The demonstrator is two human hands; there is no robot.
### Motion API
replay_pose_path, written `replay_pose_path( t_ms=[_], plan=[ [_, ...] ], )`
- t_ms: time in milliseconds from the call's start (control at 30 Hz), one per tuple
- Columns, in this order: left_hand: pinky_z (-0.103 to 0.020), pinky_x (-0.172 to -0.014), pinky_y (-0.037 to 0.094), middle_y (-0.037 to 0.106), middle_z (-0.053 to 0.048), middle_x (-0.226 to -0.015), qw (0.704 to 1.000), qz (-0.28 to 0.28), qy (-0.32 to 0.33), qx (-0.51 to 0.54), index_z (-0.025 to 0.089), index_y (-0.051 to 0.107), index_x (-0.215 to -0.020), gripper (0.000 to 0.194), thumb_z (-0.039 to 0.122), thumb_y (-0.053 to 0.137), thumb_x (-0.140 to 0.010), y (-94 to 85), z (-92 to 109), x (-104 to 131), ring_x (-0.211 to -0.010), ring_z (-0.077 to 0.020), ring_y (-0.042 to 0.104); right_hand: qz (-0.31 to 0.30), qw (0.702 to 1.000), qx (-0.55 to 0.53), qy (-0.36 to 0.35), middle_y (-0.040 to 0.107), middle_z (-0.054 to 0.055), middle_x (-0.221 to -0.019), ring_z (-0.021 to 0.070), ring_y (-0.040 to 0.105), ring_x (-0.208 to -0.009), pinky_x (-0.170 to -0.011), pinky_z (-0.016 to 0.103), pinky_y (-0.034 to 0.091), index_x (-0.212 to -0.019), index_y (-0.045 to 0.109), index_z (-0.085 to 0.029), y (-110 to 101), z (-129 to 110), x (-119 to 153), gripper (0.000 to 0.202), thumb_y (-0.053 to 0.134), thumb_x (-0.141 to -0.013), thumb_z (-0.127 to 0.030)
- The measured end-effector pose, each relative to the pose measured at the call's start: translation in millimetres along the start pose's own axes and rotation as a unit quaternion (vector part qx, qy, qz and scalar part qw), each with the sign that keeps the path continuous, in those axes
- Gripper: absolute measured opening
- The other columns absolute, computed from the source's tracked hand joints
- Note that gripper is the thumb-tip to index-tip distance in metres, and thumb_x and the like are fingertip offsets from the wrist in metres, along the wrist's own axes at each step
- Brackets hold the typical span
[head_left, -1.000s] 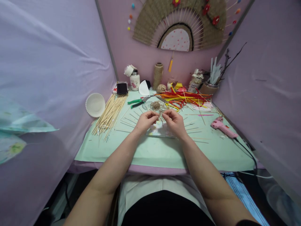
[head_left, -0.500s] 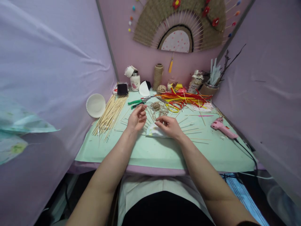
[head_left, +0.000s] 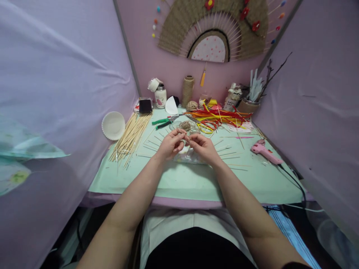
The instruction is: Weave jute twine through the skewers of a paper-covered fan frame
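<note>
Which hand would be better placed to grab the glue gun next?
Probably the right hand. The glue gun lies on that side of the table, while the left hand is farther off and would have to reach across the right arm. Both hands' fingertips are close together.

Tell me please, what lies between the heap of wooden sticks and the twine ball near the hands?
In the head view, pliers with green and black handles lie between the wooden sticks and the twine ball, plus thin loops too blurred to identify.
</note>
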State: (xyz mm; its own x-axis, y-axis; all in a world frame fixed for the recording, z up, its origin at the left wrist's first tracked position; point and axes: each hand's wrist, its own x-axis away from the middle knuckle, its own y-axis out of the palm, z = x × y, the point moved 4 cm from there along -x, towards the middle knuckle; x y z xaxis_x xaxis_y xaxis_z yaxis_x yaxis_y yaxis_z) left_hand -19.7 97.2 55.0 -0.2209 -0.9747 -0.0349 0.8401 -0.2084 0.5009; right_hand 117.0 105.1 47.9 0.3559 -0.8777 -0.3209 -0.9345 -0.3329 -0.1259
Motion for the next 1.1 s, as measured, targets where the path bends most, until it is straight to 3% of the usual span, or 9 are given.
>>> replay_pose_path(
  t_ms=[133,233,333,567,767,900,1100],
  plan=[
    [-0.015,-0.032,0.014,0.067,0.0,-0.076,1.0,0.003,0.009,-0.011,0.016,0.058,-0.09,0.027,0.021,0.069,-0.066,-0.2,1.2,0.2,-0.035,-0.0003,0.04,0.01,1.0,0.003,0.01,0.057,-0.002,-0.063,0.0115,0.049,-0.058,-0.058,0.026,0.04,-0.073,0.061,-0.019,-2.2,1.2,-0.3,0.026,0.068,-0.078,-0.044],
    [-0.016,-0.032,0.014,0.067,-0.003,-0.078,1.0,-0.005,0.004,0.002,0.016,0.059,-0.093,0.029,0.032,0.067,-0.071,1.0,2.9,0.8,-0.038,-0.0023,0.045,0.037,0.999,0.026,-0.015,0.054,-0.003,-0.063,0.0105,0.045,-0.057,-0.056,0.025,0.038,-0.074,0.06,-0.019,-4.1,1.6,0.0,0.022,0.066,-0.079,-0.039],
    [-0.015,-0.032,0.013,0.065,-0.001,-0.074,1.0,0.027,0.014,-0.003,0.015,0.058,-0.089,0.033,0.042,0.068,-0.074,-0.5,3.7,0.3,-0.037,-0.0011,0.043,0.047,0.996,0.071,-0.039,0.055,-0.002,-0.066,0.0112,0.046,-0.059,-0.058,0.026,0.039,-0.074,0.06,-0.019,-3.7,1.4,0.7,0.017,0.065,-0.079,-0.034],
    [-0.013,-0.034,0.015,0.062,0.002,-0.067,0.997,0.07,0.018,-0.016,0.015,0.055,-0.081,0.031,0.027,0.078,-0.063,-6.2,-1.1,-2.9,-0.041,-0.0013,0.045,0.08,0.983,0.132,-0.102,0.06,0.001,-0.076,0.015,0.054,-0.072,-0.07,0.029,0.045,-0.073,0.061,-0.02,-7.5,-4.5,0.3,0.014,0.065,-0.08,-0.032],
    [-0.012,-0.036,0.02,0.065,-0.002,-0.075,0.998,0.056,0.021,0.008,0.015,0.056,-0.082,0.032,0.028,0.079,-0.065,-10.0,-2.1,-3.0,-0.049,-0.0035,0.053,0.075,0.997,-0.005,-0.005,0.058,0.0,-0.071,0.0143,0.051,-0.065,-0.062,0.028,0.043,-0.077,0.06,-0.021,-10.4,-7.1,0.0,0.021,0.07,-0.076,-0.04],
    [-0.011,-0.038,0.026,0.066,-0.003,-0.078,0.998,0.055,0.006,0.027,0.015,0.054,-0.081,0.033,0.029,0.08,-0.066,-11.2,-3.0,-2.7,-0.052,-0.0046,0.057,0.053,0.994,-0.086,0.05,0.051,-0.003,-0.062,0.0126,0.046,-0.059,-0.059,0.026,0.038,-0.075,0.056,-0.021,-15.6,-15.9,17.6,0.025,0.07,-0.077,-0.042],
    [-0.01,-0.037,0.029,0.067,-0.004,-0.077,0.996,0.054,-0.04,0.059,0.016,0.052,-0.082,0.029,0.022,0.078,-0.07,-12.4,-3.1,-0.7,-0.052,-0.0055,0.059,0.038,0.991,0.027,0.123,0.047,-0.002,-0.061,0.0136,0.041,-0.056,-0.055,0.027,0.033,-0.077,0.062,-0.022,-42.8,-24.6,64.8,0.025,0.065,-0.082,-0.046]
  ],
)
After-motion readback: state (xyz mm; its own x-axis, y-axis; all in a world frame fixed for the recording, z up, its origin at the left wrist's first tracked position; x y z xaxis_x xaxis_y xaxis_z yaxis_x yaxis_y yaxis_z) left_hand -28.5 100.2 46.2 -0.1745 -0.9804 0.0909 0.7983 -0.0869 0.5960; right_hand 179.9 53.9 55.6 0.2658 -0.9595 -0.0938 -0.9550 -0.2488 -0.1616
